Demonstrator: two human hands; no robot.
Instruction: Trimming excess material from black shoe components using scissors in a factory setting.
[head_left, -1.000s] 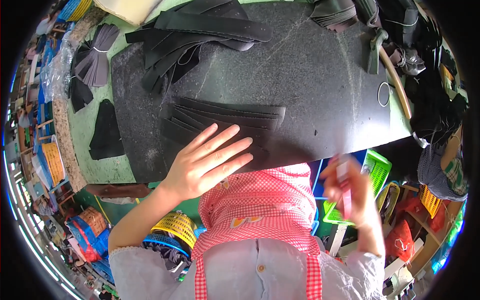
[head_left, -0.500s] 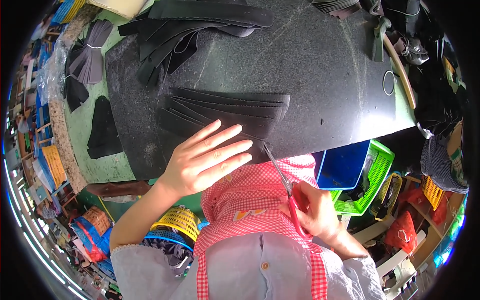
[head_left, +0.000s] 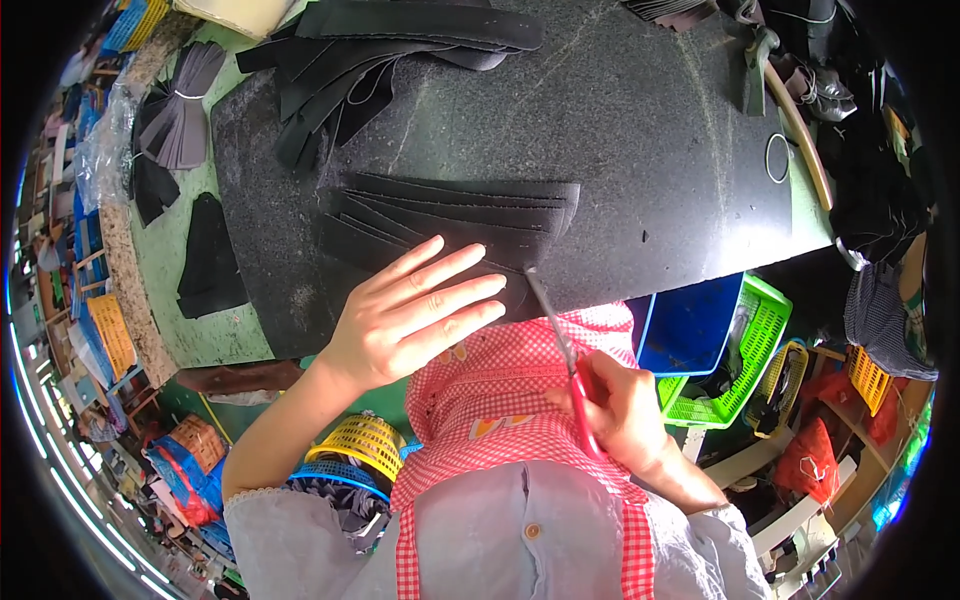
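Note:
A fan of black fabric-like strips (head_left: 460,213) lies on the dark mat near the table's front edge. My left hand (head_left: 395,325) is laid flat over its near strips, fingers stretched out. In my right hand (head_left: 628,412) is a pair of scissors with red handles (head_left: 583,400). Their blades look nearly together and point away from me, the tip resting at the near right end of the strips, just right of my left fingertips. Whether any material lies between the blades, I cannot tell.
More black strips, tied in a bundle (head_left: 400,45), lie at the far left of the mat. A grey tied bundle (head_left: 182,110) and a black piece (head_left: 208,260) sit farther left. Below the table's right edge are a blue bin (head_left: 690,325) and a green basket (head_left: 745,375).
The scissors and my right hand have moved slightly forward, bringing the tip farther over the strips. The blades look closer together. My left hand has stayed in place.

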